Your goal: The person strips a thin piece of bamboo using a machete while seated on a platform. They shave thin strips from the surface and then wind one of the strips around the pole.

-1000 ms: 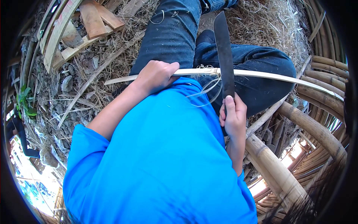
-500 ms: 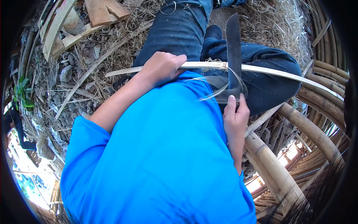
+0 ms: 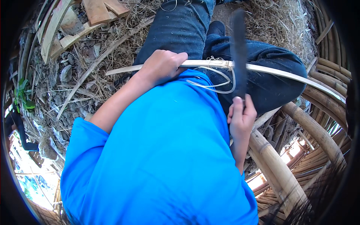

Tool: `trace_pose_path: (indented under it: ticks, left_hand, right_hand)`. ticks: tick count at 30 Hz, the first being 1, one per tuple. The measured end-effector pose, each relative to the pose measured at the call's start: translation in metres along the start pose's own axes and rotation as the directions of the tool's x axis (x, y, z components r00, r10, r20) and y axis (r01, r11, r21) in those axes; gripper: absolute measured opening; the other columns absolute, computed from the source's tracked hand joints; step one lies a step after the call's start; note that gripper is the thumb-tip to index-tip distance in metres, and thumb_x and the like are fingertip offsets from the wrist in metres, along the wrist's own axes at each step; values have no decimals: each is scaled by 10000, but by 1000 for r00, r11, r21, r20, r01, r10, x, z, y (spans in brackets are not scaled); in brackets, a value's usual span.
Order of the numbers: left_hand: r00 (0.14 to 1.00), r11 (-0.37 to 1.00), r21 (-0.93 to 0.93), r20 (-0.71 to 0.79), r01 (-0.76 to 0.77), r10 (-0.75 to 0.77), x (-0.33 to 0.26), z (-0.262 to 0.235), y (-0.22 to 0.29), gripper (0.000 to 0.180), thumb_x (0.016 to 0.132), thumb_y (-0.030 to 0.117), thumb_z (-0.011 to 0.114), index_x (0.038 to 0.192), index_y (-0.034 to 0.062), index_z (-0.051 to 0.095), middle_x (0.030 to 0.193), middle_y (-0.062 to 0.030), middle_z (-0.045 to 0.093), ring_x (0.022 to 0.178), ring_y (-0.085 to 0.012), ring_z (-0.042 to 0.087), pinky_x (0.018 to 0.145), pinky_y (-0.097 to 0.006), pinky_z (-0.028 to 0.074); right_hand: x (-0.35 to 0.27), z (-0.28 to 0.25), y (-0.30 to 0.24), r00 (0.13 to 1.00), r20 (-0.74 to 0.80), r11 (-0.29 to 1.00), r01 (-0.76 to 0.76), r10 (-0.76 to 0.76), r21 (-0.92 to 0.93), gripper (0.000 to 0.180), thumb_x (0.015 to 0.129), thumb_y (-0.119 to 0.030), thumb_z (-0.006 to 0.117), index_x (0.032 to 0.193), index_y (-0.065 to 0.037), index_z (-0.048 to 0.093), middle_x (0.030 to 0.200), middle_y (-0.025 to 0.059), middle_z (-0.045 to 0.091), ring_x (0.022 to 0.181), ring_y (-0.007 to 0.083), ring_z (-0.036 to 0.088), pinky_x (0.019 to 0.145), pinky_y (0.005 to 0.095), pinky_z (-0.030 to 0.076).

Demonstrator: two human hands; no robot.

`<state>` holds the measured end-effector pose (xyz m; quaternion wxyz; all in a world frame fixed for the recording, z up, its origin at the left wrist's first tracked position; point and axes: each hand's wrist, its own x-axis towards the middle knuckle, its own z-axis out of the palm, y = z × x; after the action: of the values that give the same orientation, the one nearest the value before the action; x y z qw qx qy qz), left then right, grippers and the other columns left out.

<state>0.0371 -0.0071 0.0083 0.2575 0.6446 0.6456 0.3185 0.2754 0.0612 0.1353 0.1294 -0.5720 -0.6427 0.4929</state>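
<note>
My left hand is wrapped round a long, pale bamboo strip that lies across my thighs. In my right hand is the lower end of a machete, its dark blade pointing up and away from me and smeared by motion. The blade crosses the strip just right of a small notched, frayed spot; whether it touches the strip I cannot tell. A thin curled shaving hangs in a loop from that spot, between my two hands. My right fingers hide the machete's handle.
Bamboo poles and more stacked bamboo lie close on my right. Sawn wood pieces rest at the far left, near a long thin stick on the rubble and dry straw. A small green plant grows at the left edge.
My right hand and the machete have shifted slightly right along the strip. The curled shaving, blurred before, now hangs in a clear loop. My left hand keeps its grip.
</note>
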Motion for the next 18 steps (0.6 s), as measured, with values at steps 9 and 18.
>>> trace_pose_path:
  ticks: [9, 18]
  left_hand:
    - [999, 999, 27, 1, 38, -38, 0, 3, -1, 190, 756, 179, 657, 735, 67, 505, 631, -147, 601, 631, -358, 612, 559, -473, 470]
    - [1000, 1000, -31, 19, -3, 4, 10, -1, -2, 130, 765, 140, 648, 779, 68, 541, 662, -162, 582, 639, -367, 593, 556, -450, 458]
  right_hand:
    - [0, 7, 2, 997, -52, 968, -34, 49, 250, 220, 972, -201, 488, 852, -22, 535, 544, -36, 469, 446, 22, 400, 404, 211, 314]
    - [-2, -2, 4, 998, -58, 975, -8, 22, 224, 229, 981, -218, 482, 912, -4, 523, 537, -20, 448, 429, 34, 407, 394, 190, 309]
